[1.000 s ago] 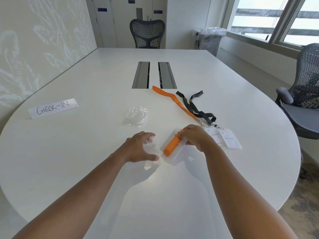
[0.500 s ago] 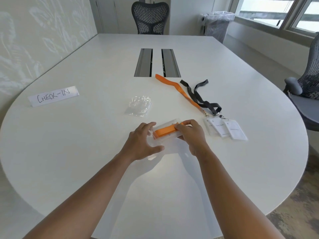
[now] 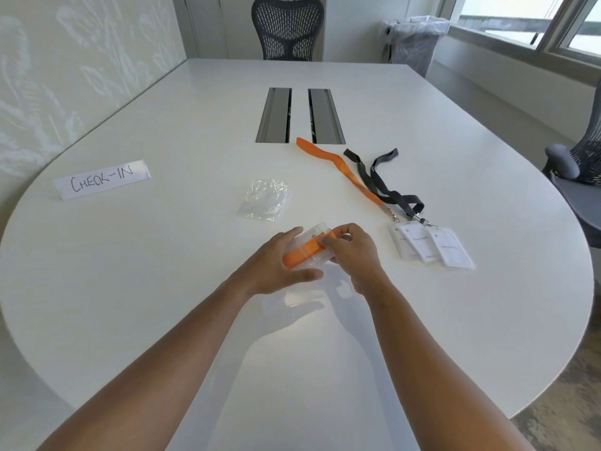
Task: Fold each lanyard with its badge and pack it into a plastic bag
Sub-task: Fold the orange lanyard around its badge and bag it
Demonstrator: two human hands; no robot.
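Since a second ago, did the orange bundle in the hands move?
Yes. The folded orange lanyard has swung from pointing toward the person to lying nearly sideways, and now sits closer to the spare plastic bags, gripped by the left hand and right hand.

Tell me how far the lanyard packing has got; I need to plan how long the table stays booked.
No finished, packed bag shows on the table. In hand: the right hand and left hand grip a folded orange lanyard with its badge, working it into a clear bag. Left: an orange lanyard and black lanyards lie unfolded beside overlapping badges; spare bags wait behind.
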